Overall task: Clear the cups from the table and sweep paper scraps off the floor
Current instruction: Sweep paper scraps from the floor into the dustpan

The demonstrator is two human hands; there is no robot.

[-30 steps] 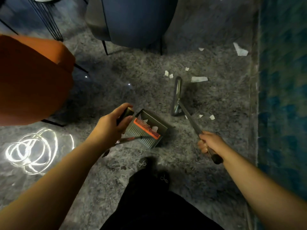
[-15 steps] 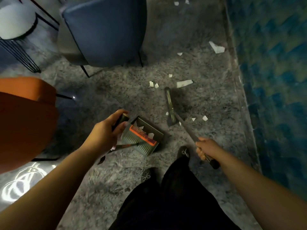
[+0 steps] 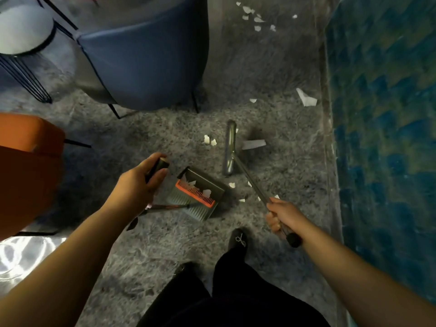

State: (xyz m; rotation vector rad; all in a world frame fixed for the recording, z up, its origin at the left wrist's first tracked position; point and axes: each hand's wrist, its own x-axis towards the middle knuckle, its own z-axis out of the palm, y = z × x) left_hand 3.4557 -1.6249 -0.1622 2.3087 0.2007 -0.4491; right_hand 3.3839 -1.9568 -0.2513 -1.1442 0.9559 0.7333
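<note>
Grey-green plastic dustpan [image 3: 199, 194] holds white paper scraps [image 3: 207, 192], its handle gripped by the left hand [image 3: 136, 187]. Right hand [image 3: 282, 214] clasps the slim metal broom [image 3: 230, 148], apparently touching the floor.

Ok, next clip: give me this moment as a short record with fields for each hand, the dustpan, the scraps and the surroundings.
left hand: grips the dustpan handle
right hand: grips the broom handle
broom head: on the floor beyond the dustpan
dustpan: on the floor, a few paper scraps inside
loose scraps: beside the broom head; more farther off
surroundings: blue chair, orange chair, blue wall on the right
</note>
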